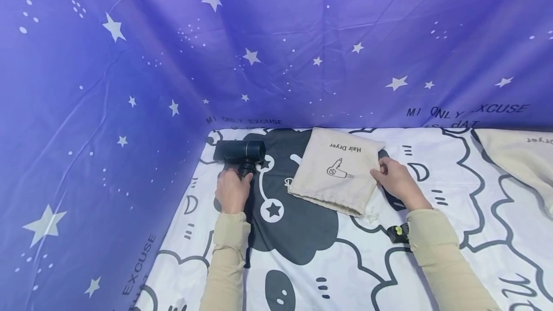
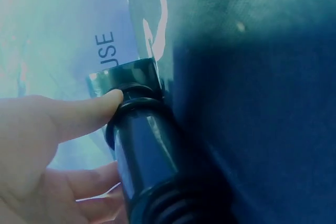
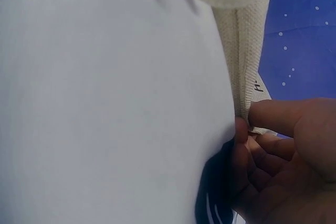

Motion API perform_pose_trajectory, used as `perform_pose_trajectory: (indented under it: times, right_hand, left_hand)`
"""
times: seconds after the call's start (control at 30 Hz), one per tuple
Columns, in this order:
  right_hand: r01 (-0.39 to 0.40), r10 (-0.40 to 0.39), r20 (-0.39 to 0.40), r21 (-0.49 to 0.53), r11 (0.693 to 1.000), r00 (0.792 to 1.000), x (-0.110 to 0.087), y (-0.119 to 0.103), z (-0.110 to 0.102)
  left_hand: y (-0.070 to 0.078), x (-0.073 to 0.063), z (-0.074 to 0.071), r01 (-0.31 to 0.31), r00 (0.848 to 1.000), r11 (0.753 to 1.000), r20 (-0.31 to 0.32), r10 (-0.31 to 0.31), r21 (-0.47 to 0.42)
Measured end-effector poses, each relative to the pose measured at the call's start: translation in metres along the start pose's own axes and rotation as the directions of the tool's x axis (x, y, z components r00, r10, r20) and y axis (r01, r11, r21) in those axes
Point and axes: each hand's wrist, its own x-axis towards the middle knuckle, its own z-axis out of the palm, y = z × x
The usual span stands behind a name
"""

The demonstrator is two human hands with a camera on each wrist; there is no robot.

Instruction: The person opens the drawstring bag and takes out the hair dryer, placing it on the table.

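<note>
In the head view, a black hair dryer point(image 1: 237, 151) is at the left of the printed cloth, its barrel lying sideways. My left hand point(image 1: 233, 191) grips it by the handle. The left wrist view shows the thumb of the left hand point(image 2: 52, 135) on the dark handle point(image 2: 149, 153), with fingers curled behind it. To the right lies a flat cream drawstring bag point(image 1: 317, 172) printed "Hair Dryer", its gathered edge towards me. My right hand point(image 1: 397, 181) pinches the bag's right edge. Up close, the right hand point(image 3: 289, 156) holds the bag's seam point(image 3: 242, 51) between thumb and fingers.
Another cream bag point(image 1: 516, 157) lies at the far right, partly out of view. Purple star-patterned fabric point(image 1: 285, 80) rises behind and to the left. A white cloth point(image 1: 345, 277) with black cartoon prints covers the surface. A small black device point(image 1: 398, 234) sits at my right wrist.
</note>
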Motion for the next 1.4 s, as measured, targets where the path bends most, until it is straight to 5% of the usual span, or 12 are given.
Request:
perform_pose_trajectory:
  times: [0.17,0.47,0.7,0.97,1.2,1.4]
  right_hand:
    - [-0.009,0.008,0.020,0.016,1.000,1.000,-0.002,0.001,-0.004]
    - [-0.022,0.023,0.008,-0.011,1.000,1.000,-0.007,0.002,-0.007]
    - [-0.014,0.014,-0.007,-0.025,1.000,1.000,-0.007,0.002,-0.004]
    - [-0.015,0.015,0.004,-0.014,1.000,1.000,-0.011,-0.002,-0.003]
    - [0.020,-0.021,-0.021,-0.020,1.000,1.000,-0.013,-0.003,-0.001]
    - [0.035,-0.035,-0.055,-0.009,0.999,0.998,-0.010,-0.007,-0.001]
  left_hand:
    - [0.005,-0.004,-0.009,-0.020,0.999,1.000,0.042,0.019,0.005]
    - [0.025,-0.010,-0.023,-0.151,0.979,0.982,0.120,0.164,-0.113]
    - [0.038,-0.029,-0.005,-0.209,0.935,0.963,0.255,0.248,-0.168]
    - [0.048,-0.046,0.014,-0.303,0.883,0.937,0.319,0.344,-0.173]
    - [0.056,-0.050,0.023,-0.321,0.881,0.929,0.302,0.363,-0.182]
    - [0.057,-0.051,0.028,-0.302,0.896,0.929,0.269,0.353,-0.213]
